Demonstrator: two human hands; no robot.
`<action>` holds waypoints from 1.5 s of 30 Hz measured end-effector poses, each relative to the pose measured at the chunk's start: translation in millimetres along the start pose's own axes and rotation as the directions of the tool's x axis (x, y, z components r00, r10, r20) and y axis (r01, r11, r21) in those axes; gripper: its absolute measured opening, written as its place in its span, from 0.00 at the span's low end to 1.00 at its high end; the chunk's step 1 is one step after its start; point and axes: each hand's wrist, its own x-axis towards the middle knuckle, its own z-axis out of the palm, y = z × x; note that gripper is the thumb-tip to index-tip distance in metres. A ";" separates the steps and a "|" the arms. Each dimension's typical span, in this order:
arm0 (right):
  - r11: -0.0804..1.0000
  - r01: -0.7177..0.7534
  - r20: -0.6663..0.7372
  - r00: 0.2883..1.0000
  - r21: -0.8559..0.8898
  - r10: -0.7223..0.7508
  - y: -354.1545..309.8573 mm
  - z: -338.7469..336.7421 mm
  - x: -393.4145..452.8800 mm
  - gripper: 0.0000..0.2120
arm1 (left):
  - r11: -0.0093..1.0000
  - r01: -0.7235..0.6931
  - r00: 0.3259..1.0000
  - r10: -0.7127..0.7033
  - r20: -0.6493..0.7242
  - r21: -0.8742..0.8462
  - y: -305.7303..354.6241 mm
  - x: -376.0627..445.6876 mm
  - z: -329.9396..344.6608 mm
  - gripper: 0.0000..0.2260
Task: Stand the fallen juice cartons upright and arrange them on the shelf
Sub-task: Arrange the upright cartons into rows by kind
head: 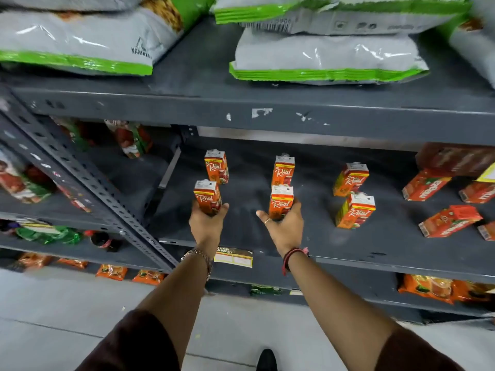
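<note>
Several small orange "Real" juice cartons stand upright on the dark grey shelf (241,231) in three pairs. My left hand (207,223) grips the base of the front left carton (207,195). My right hand (284,226) grips the base of the front middle carton (281,200). Behind them stand a back left carton (216,167) and a back middle carton (283,171). Further right, a back right carton (351,179) and a front right carton (355,211) stand on their own, turned slightly.
Orange "Maaza" cartons (426,184) lie flat on the right of the same shelf, one (450,220) near its front. Large grey-and-green bags (329,57) fill the shelf above. A perforated metal upright (88,188) slants at the left. Snack packets sit on lower shelves.
</note>
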 end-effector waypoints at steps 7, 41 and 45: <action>0.991 -0.010 -0.143 0.990 -0.131 -0.009 5.0 8.4 2.4 0.29 | 0.998 0.041 0.998 -0.043 -0.045 -0.039 -2.7 4.1 2.7 0.15; 0.994 0.035 -0.237 0.970 -0.104 -0.059 114.8 -291.2 1.5 0.16 | 0.959 -0.278 0.961 0.278 0.000 -0.064 -16.6 -124.7 59.2 0.16; 0.999 0.018 -0.218 0.975 -0.049 -0.029 115.4 -326.9 26.3 0.27 | 0.948 -0.304 0.951 0.307 0.021 -0.091 -2.7 -180.5 108.3 0.16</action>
